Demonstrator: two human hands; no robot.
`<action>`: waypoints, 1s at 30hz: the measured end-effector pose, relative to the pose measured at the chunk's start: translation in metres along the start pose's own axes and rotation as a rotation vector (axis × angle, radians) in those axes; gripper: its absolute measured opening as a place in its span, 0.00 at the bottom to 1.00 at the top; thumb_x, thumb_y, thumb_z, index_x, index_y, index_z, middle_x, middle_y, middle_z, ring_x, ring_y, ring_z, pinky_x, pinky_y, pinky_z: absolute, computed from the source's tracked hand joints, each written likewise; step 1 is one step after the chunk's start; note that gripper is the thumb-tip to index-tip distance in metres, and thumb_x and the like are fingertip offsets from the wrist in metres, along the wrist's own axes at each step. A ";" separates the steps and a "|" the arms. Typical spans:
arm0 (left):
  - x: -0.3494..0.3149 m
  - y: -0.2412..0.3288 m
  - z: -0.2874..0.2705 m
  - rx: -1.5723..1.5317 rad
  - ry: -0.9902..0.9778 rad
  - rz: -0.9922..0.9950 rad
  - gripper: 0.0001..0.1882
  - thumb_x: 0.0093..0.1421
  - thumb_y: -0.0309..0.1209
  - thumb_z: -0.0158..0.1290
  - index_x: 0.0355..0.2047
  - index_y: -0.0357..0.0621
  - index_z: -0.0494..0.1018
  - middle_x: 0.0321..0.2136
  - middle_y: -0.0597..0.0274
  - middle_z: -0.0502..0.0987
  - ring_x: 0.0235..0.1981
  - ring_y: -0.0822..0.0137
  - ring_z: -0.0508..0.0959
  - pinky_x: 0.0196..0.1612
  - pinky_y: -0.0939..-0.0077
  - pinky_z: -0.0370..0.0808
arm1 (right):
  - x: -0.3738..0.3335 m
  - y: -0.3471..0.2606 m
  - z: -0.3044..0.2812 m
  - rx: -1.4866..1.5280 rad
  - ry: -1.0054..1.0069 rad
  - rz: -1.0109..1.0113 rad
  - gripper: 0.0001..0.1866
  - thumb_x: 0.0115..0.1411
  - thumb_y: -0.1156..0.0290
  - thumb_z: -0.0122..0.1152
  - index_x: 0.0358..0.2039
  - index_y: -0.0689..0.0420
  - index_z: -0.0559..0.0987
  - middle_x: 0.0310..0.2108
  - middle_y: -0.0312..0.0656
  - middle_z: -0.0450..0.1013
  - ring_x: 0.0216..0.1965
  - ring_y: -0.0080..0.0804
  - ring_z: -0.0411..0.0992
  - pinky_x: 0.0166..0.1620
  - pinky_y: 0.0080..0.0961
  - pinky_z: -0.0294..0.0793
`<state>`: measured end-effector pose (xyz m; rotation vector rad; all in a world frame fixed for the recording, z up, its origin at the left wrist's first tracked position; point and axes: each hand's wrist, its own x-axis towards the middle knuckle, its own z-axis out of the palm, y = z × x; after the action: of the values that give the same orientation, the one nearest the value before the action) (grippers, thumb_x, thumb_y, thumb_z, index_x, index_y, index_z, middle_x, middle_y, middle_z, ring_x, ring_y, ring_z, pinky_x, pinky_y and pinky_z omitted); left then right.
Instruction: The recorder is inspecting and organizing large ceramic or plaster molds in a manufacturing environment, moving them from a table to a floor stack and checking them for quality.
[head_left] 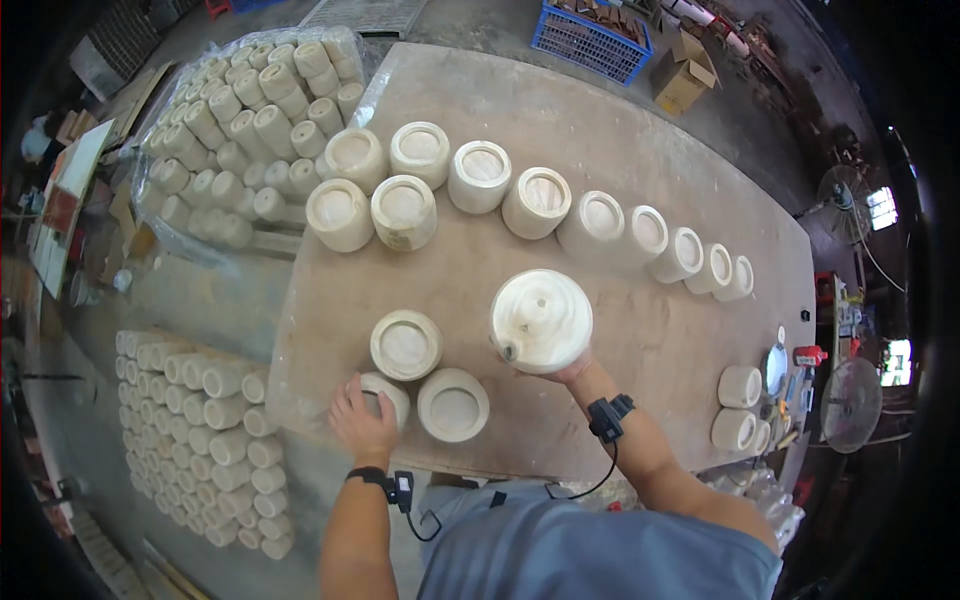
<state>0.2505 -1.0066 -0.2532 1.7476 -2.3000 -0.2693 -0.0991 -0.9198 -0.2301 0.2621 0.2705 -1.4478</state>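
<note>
My right hand grips a pale wooden pot from below, above the table. A solid round face with a dark knot near its edge points up; the fingers are mostly hidden beneath. At the near left table edge, my left hand is closed around the side of another wooden pot, whose recessed top is partly covered by the fingers. Touching or close to it stand two more wooden pots, one behind and one to the right, both with round recesses facing up.
A curved row of wooden pots crosses the far side of the brown table. Wrapped stacks and an unwrapped stack stand at left. Two pots and small tools sit at right. Beyond are a blue crate and fans.
</note>
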 end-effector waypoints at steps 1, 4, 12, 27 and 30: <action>0.000 -0.001 -0.001 0.002 0.002 0.001 0.28 0.58 0.43 0.52 0.57 0.44 0.68 0.55 0.45 0.69 0.56 0.44 0.67 0.58 0.49 0.62 | -0.002 0.002 0.001 -0.123 -0.050 0.080 0.37 0.65 0.36 0.37 0.66 0.46 0.65 0.65 0.44 0.63 0.61 0.50 0.67 0.60 0.62 0.66; -0.001 -0.001 -0.001 -0.010 0.005 0.006 0.29 0.58 0.42 0.52 0.57 0.44 0.68 0.54 0.44 0.69 0.56 0.44 0.68 0.58 0.49 0.62 | -0.008 0.006 0.003 -0.163 -0.059 0.136 0.38 0.63 0.33 0.36 0.67 0.42 0.63 0.66 0.43 0.62 0.60 0.53 0.67 0.55 0.66 0.69; -0.007 -0.024 0.008 -0.115 -0.131 -0.092 0.30 0.57 0.38 0.54 0.57 0.37 0.67 0.55 0.39 0.69 0.58 0.40 0.66 0.61 0.47 0.61 | -0.061 -0.016 -0.043 -0.696 0.706 -0.179 0.39 0.57 0.42 0.60 0.65 0.47 0.65 0.61 0.46 0.67 0.61 0.49 0.66 0.56 0.61 0.68; 0.011 -0.017 0.003 -0.075 -0.053 0.042 0.27 0.60 0.33 0.52 0.58 0.33 0.64 0.55 0.36 0.67 0.55 0.38 0.68 0.59 0.49 0.63 | -0.390 -0.139 -0.177 -1.448 2.294 -0.178 0.65 0.44 0.43 0.71 0.73 0.52 0.40 0.70 0.67 0.41 0.70 0.70 0.42 0.69 0.54 0.50; 0.014 -0.027 0.001 -0.054 -0.061 0.067 0.26 0.61 0.34 0.50 0.57 0.31 0.64 0.54 0.35 0.68 0.55 0.37 0.67 0.59 0.49 0.63 | -0.372 -0.150 -0.168 -1.282 2.262 -0.087 0.67 0.46 0.43 0.70 0.73 0.51 0.34 0.71 0.67 0.34 0.71 0.69 0.36 0.67 0.63 0.46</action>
<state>0.2714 -1.0276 -0.2605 1.6556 -2.3648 -0.3731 -0.2905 -0.5303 -0.2651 0.6726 2.8028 -0.1190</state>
